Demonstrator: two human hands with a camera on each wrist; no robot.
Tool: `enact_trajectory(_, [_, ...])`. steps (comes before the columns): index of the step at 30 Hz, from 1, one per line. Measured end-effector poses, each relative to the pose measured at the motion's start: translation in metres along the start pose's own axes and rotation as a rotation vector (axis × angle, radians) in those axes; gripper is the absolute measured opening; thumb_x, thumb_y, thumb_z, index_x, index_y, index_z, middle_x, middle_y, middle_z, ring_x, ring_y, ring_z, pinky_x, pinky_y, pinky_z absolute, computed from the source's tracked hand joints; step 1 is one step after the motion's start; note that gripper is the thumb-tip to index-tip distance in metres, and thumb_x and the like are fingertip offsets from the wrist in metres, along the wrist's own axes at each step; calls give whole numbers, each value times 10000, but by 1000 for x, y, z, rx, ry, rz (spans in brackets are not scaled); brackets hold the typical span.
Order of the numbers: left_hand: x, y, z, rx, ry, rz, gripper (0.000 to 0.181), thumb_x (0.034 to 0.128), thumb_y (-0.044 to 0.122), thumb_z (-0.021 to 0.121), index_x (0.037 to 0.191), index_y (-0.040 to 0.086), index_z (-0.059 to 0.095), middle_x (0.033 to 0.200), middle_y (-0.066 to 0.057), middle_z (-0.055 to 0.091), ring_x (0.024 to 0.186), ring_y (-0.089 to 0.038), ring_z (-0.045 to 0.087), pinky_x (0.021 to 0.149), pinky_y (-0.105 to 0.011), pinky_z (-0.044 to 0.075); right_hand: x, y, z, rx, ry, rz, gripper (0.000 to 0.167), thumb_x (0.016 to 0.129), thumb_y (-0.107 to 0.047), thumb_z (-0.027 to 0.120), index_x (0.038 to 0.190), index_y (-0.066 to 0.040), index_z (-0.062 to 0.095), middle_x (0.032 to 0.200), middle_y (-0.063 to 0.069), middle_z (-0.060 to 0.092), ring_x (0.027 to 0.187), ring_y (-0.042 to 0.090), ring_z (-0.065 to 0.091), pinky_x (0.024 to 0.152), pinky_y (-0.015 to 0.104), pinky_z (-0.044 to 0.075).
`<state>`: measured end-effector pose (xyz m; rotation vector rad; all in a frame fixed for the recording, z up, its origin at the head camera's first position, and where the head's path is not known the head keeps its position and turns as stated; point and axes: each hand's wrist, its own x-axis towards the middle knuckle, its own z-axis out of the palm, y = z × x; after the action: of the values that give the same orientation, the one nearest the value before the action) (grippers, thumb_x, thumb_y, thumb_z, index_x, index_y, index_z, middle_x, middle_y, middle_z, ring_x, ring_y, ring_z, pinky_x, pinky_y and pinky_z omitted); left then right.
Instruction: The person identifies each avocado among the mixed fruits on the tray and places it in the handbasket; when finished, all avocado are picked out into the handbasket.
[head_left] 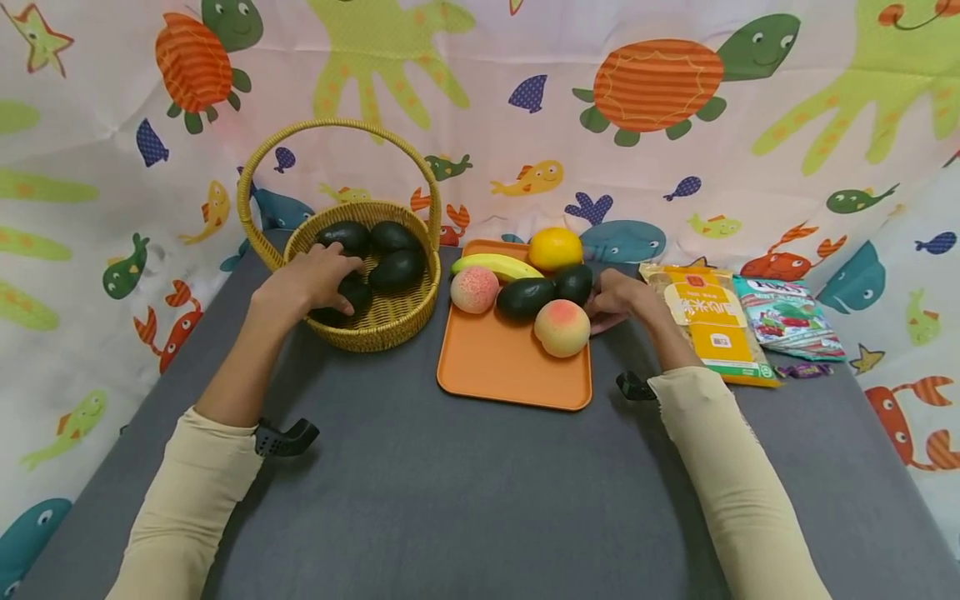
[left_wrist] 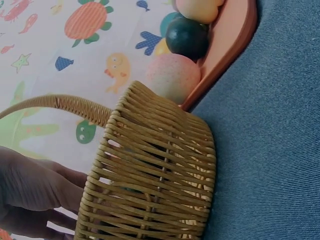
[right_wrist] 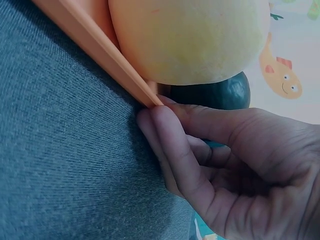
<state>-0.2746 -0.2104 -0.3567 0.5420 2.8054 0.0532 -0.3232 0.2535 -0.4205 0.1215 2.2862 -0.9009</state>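
Observation:
My left hand (head_left: 311,279) reaches into a yellow wicker basket (head_left: 375,336) with a tall hoop handle. It lies over a dark avocado (head_left: 358,292); the basket wall (left_wrist: 155,165) hides the fingertips in the left wrist view, so whether they grip is unclear. Several more avocados (head_left: 397,271) lie in the basket. My right hand (head_left: 618,297) pinches the right rim of an orange tray (head_left: 510,375) between thumb and fingers. On this tray are a banana (head_left: 498,267), a yellow lemon-like fruit (head_left: 556,249), two avocados (head_left: 525,298), a speckled peach (head_left: 474,289) and a smoother peach (head_left: 562,327).
Right of the tray lie a yellow grain bag (head_left: 708,321), a mint-green candy bag (head_left: 787,317) and a small purple wrapped candy (head_left: 805,370). Grey cloth (head_left: 465,492) covers the table. A sea-animal curtain (head_left: 480,125) hangs behind and at both sides.

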Motion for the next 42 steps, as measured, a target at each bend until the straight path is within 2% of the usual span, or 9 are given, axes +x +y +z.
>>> enact_trajectory(10, [-3, 1, -7, 8, -22, 4, 681, 900, 262, 840, 1484, 61, 552, 1438, -309, 503, 1350, -546, 469, 1088, -690, 431, -2, -1, 1, -12, 14, -11, 181, 955, -49, 713, 1046, 50, 593, 902, 112, 655, 674, 125, 735, 708, 293, 648])
enact_trajectory(17, [-5, 5, -13, 24, -6, 22, 671, 918, 274, 821, 1487, 50, 545, 1489, -318, 468, 1369, -544, 474, 1085, -677, 448, -1, 1, 2, -22, 25, -10, 171, 957, -66, 710, 1014, 45, 593, 890, 99, 656, 649, 109, 729, 689, 278, 643])
enact_trajectory(20, [-7, 6, -15, 4, 23, 40, 608, 930, 281, 809, 1450, 62, 582, 1415, -288, 517, 1264, -475, 569, 1031, -620, 500, -1, 1, 2, -25, 21, -8, 185, 958, -75, 713, 1032, 47, 596, 895, 103, 655, 653, 110, 727, 693, 276, 642])
enact_trajectory(24, [-6, 13, -15, -41, 87, 125, 524, 962, 283, 772, 1403, 41, 621, 1259, -241, 592, 1046, -354, 629, 929, -518, 536, -2, 0, 2, -19, 7, 4, 184, 964, -72, 707, 1042, 44, 587, 872, 100, 679, 663, 121, 739, 713, 289, 646])
enact_trajectory(28, [0, 29, -15, -108, 140, 235, 490, 997, 284, 725, 1401, 25, 623, 1256, -216, 633, 1051, -326, 633, 945, -492, 540, -2, 0, 2, -15, 8, 5, 167, 966, -71, 704, 1019, 37, 589, 860, 92, 675, 661, 121, 742, 709, 288, 645])
enact_trajectory(32, [8, 54, -15, -175, 169, 303, 460, 1017, 320, 695, 1403, 76, 630, 1257, -175, 648, 1087, -322, 628, 959, -474, 539, -1, 0, 3, -11, 10, 4, 176, 965, -85, 710, 1020, 29, 588, 895, 98, 649, 669, 120, 735, 707, 279, 643])
enact_trajectory(35, [18, 75, -14, -195, 183, 335, 494, 1030, 367, 668, 1444, 106, 602, 1337, -166, 630, 1165, -335, 625, 1020, -483, 535, -1, 0, 3, -10, 15, -2, 174, 965, -78, 706, 1020, 40, 590, 906, 110, 653, 672, 124, 736, 707, 286, 646])
enact_trajectory(38, [28, 96, -12, -204, 175, 361, 544, 1038, 373, 653, 1507, 118, 546, 1497, -172, 554, 1290, -347, 606, 1120, -509, 503, -1, 1, 3, -7, 18, -3, 156, 964, -68, 705, 1003, 35, 595, 903, 109, 653, 674, 127, 737, 709, 290, 647])
enact_trajectory(42, [45, 126, -8, -204, 141, 391, 558, 1042, 366, 649, 1538, 150, 514, 1560, -166, 497, 1325, -330, 589, 1162, -500, 484, -1, 2, 0, 7, 18, 4, 151, 959, -62, 713, 986, 23, 591, 906, 107, 641, 684, 134, 739, 716, 292, 647])
